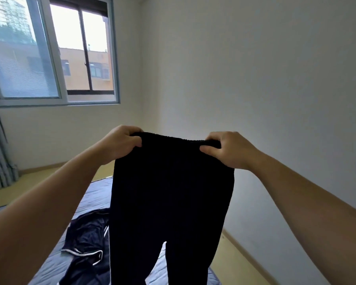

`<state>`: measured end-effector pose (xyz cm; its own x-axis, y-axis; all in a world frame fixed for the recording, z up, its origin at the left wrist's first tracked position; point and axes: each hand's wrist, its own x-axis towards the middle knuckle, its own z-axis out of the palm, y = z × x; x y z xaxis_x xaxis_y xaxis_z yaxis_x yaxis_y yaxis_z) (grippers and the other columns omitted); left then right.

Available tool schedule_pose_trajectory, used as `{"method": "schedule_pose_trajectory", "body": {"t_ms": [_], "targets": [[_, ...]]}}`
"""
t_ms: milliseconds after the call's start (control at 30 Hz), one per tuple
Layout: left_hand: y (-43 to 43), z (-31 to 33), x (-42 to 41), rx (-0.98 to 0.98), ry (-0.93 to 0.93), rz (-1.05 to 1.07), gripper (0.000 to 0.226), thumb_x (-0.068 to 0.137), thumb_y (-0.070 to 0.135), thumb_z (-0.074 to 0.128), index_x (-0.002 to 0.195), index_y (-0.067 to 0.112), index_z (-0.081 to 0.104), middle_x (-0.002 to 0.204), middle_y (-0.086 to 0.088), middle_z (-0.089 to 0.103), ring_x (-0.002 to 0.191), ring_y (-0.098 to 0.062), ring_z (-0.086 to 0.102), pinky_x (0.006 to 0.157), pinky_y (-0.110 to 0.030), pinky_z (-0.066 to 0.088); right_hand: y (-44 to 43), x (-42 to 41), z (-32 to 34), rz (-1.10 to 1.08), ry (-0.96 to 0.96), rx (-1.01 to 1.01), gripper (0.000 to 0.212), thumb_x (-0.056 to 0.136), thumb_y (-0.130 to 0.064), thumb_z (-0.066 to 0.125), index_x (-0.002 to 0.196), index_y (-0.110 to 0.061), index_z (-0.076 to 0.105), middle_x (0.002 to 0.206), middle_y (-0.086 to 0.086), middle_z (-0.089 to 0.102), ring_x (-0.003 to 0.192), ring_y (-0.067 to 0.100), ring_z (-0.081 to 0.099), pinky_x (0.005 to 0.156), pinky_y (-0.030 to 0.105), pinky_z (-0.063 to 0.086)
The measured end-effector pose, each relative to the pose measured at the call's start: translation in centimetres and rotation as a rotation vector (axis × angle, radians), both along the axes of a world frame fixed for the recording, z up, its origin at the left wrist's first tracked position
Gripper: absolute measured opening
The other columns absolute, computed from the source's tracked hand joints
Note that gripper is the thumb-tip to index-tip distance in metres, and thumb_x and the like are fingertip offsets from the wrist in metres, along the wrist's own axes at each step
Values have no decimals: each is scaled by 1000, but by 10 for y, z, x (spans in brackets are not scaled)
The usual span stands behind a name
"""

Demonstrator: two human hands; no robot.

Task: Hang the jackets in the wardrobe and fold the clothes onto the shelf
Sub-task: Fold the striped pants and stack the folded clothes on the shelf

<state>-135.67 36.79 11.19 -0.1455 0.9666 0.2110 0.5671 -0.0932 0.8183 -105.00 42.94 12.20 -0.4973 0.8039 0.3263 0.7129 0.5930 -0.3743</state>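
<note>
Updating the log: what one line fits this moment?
left hand: grips trousers waistband | right hand: grips waistband | trousers: held up over bed

Trouser legs (152,254) cut off below

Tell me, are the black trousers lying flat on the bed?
No, both hands, left and right, hold the trousers up by the waistband, so they hang above the bed.

Black trousers (171,194) held up by the waistband, legs hanging straight; dark white-striped jacket (84,239) crumpled on bed below.
</note>
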Motion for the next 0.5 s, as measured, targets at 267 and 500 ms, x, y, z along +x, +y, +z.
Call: {"method": "schedule_pose_trajectory", "body": {"t_ms": [267, 500], "targets": [[7, 16, 1, 95, -138, -156, 14, 95, 24, 66, 99, 14, 75, 95, -13, 73, 82, -17, 67, 82, -32, 51, 11, 10, 36, 23, -158, 1, 9, 92, -30, 68, 94, -31, 60, 95, -12, 62, 85, 12, 62, 65, 23, 45], [29, 14, 4, 335, 248, 16, 10, 95, 35, 63, 90, 42, 69, 85, 24, 69, 81, 5, 62, 68, -9, 42, 17, 11, 37, 52, -208, 13, 22, 95, -26, 62, 115, -36, 61, 111, -10, 65, 96, 11, 61, 81, 28, 47]]}}
